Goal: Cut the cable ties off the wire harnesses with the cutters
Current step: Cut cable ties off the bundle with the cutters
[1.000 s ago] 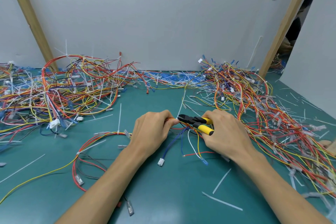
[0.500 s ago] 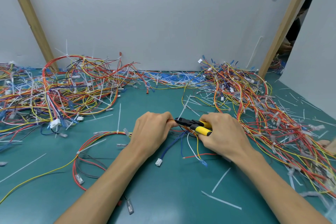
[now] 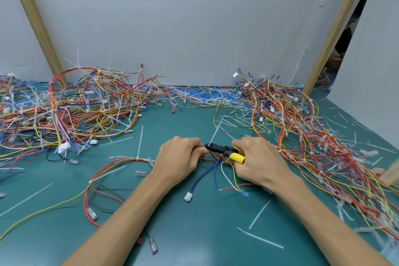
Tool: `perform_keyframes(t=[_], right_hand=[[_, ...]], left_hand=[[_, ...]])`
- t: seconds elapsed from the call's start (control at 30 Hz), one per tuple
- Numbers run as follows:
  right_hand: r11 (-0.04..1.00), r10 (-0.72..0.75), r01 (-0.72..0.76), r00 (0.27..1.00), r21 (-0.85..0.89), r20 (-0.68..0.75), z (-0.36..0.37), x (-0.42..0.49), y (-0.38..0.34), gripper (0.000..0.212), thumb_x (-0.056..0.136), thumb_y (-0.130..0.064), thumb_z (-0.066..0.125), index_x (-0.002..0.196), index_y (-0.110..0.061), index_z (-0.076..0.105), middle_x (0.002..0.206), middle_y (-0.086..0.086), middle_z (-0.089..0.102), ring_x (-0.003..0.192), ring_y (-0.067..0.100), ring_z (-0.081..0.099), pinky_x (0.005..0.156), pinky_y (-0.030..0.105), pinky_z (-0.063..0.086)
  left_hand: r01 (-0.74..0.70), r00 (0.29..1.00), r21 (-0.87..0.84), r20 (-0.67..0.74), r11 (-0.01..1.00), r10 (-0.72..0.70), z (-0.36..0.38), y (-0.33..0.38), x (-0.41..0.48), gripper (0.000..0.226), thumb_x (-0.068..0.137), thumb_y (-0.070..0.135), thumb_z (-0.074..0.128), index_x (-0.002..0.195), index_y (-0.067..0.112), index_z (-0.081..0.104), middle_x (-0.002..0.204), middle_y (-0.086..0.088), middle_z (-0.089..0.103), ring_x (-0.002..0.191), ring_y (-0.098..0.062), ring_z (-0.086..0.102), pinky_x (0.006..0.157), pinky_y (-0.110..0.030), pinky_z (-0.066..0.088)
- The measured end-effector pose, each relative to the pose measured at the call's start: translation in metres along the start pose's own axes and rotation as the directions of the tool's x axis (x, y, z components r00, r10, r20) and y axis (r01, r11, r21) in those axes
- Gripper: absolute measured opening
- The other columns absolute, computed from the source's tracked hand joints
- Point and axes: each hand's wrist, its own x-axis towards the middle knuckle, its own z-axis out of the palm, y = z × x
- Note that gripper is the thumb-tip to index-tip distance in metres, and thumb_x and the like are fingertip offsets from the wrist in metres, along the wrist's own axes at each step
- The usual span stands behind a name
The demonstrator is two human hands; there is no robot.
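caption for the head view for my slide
The left hand holds a wire harness while the right hand holds yellow-handled cutters to it on a green table.

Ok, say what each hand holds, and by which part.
Right hand grips the cutters by the yellow handles; left hand pinches the wire harness beside the blades.

Bright even light, soft shadows, wide-angle edge distortion

head-worn | facing forward, down | close over green table (image 3: 200,242) | back wall (image 3: 194,28) ahead
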Motion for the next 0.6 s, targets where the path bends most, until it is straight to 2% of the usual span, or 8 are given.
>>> perform_keyframes(t=[0.1, 0.2, 0.3, 0.4, 0.6], right_hand=[[1.000, -0.009, 0.009, 0.999, -0.005, 0.049, -0.001, 0.005, 0.000, 0.012, 0.070, -0.025, 0.054, 0.070, -0.020, 0.042, 0.068, -0.002, 0.047, 0.069, 0.028, 0.048, 0.056, 0.033, 0.036], [0.999, -0.022, 0.024, 0.994, -0.025, 0.107, -0.003, 0.009, 0.000, 0.012, 0.071, -0.021, 0.054, 0.069, -0.021, 0.041, 0.068, 0.000, 0.050, 0.069, 0.030, 0.048, 0.053, 0.032, 0.030], [0.999, -0.020, 0.025, 0.987, -0.031, 0.161, -0.005, 0.014, 0.001, 0.004, 0.071, -0.023, 0.053, 0.072, -0.024, 0.049, 0.070, 0.002, 0.055, 0.072, 0.033, 0.052, 0.055, 0.033, 0.033], [0.999, -0.014, 0.025, 0.969, -0.040, 0.246, -0.012, 0.024, 0.000, 0.009, 0.070, -0.023, 0.053, 0.078, -0.027, 0.056, 0.069, 0.006, 0.054, 0.070, 0.033, 0.053, 0.054, 0.032, 0.035], [1.000, -0.005, 0.008, 0.943, -0.007, 0.333, -0.019, 0.036, -0.004, 0.016, 0.069, -0.017, 0.054, 0.065, -0.033, 0.054, 0.062, 0.008, 0.049, 0.059, 0.028, 0.047, 0.050, 0.032, 0.033]], left_hand=[[0.021, 1.000, -0.056, -0.009, 0.998, -0.022, 0.002, -0.003, 0.002, 0.020, 0.095, 0.040, 0.060, 0.083, 0.028, 0.072, 0.047, 0.014, 0.045, 0.057, -0.013, 0.045, 0.056, -0.031, 0.038], [0.033, 0.999, -0.095, -0.009, 0.995, -0.034, 0.003, -0.006, 0.003, 0.019, 0.094, 0.039, 0.061, 0.081, 0.029, 0.072, 0.044, 0.014, 0.044, 0.052, -0.007, 0.044, 0.053, -0.030, 0.031], [0.050, 0.999, -0.116, 0.009, 0.992, -0.049, 0.004, -0.006, 0.005, 0.021, 0.094, 0.039, 0.061, 0.079, 0.029, 0.071, 0.047, 0.011, 0.047, 0.056, -0.013, 0.045, 0.054, -0.031, 0.031], [0.075, 0.997, -0.136, 0.021, 0.988, -0.073, 0.005, -0.007, 0.006, 0.022, 0.094, 0.039, 0.061, 0.076, 0.028, 0.071, 0.048, 0.011, 0.049, 0.060, -0.019, 0.046, 0.056, -0.032, 0.034], [0.114, 0.993, -0.188, 0.027, 0.976, -0.111, 0.004, -0.010, 0.009, 0.025, 0.094, 0.037, 0.062, 0.073, 0.026, 0.070, 0.047, 0.010, 0.048, 0.053, -0.008, 0.045, 0.053, -0.031, 0.030]])
